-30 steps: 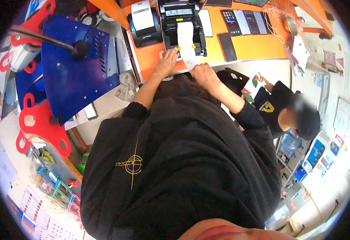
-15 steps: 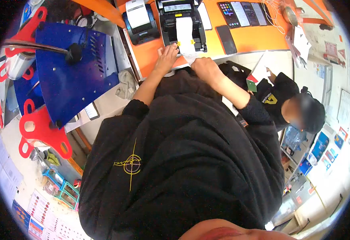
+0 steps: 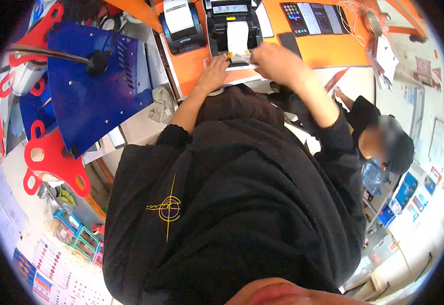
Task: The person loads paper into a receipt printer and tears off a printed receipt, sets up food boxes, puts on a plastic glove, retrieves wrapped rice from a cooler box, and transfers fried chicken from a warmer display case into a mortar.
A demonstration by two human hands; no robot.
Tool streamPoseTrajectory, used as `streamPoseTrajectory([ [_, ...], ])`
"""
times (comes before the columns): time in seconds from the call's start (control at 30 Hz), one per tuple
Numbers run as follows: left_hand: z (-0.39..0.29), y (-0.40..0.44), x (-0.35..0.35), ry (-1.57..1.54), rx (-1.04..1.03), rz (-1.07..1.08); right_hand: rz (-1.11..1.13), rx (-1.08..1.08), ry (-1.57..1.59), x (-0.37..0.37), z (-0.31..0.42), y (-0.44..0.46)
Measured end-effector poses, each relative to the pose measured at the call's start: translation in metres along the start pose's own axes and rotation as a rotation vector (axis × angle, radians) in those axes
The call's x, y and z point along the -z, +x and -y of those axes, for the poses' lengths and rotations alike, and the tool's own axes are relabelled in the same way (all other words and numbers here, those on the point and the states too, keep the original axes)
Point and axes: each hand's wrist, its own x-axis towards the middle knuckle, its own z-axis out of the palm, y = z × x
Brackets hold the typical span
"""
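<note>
Orange counter (image 3: 336, 51), paper (image 3: 238, 36) lengthwise toward wearer (image 3: 232, 193), right fingers (image 3: 261, 53) pinching it, left fingers (image 3: 219, 65) spread

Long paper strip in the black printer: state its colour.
The long paper strip is white; head view.

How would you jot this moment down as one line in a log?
left hand: at front of black printer | right hand: pinching end of white paper | phones: on orange counter

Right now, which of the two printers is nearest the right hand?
The black printer with yellow tabs: the right hand is at its front right corner. The other printer, further left, has blue trim and neither hand at it.
</note>
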Motion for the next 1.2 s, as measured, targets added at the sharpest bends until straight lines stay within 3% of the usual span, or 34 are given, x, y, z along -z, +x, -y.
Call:
streamPoseTrajectory([
  [0.07,-0.003,0.006,0.009,-0.053,0.008,0.012,0.16,-0.029,0.086,0.025,0.003,-0.001],
  [0.23,-0.005,0.011,0.014,-0.015,0.045,0.029,0.102,-0.042,0.033,0.018,0.028,-0.034],
  [0.27,-0.005,0.01,0.013,-0.023,0.032,0.006,0.179,-0.014,0.067,0.011,0.032,-0.041],
  [0.47,-0.002,0.01,0.006,-0.106,0.004,-0.105,0.209,-0.095,0.229,-0.09,0.045,-0.075],
  [0.63,-0.008,0.011,0.009,-0.196,0.056,-0.098,0.299,-0.126,0.394,-0.104,0.062,-0.068],
  [0.73,-0.02,0.007,0.031,-0.284,0.11,-0.057,0.285,-0.24,0.269,-0.136,0.073,-0.063],
  [0.83,-0.042,-0.013,0.055,-0.292,0.184,-0.276,0.29,-0.444,0.144,-0.191,0.064,-0.052],
  [0.87,-0.048,-0.02,0.058,-0.241,0.189,-0.241,0.315,-0.468,0.164,-0.216,0.058,-0.049],
  [0.97,-0.057,-0.035,0.033,-0.921,0.462,-0.023,0.32,-0.511,0.135,-0.252,0.053,-0.048],
  [1.1,-0.052,-0.034,0.002,-0.689,0.658,0.13,0.412,-0.59,0.315,-0.204,0.048,-0.054],
  [1.13,-0.047,-0.033,-0.013,-0.735,0.755,0.146,0.36,-0.515,0.307,-0.185,0.034,-0.049],
  [1.17,-0.048,-0.027,-0.003,-0.857,0.786,0.198,0.27,-0.427,0.205,-0.146,0.023,-0.039],
  [1.2,-0.051,-0.017,0.013,-0.979,0.813,0.251,-0.074,-0.488,0.27,-0.115,0.017,-0.031],
])
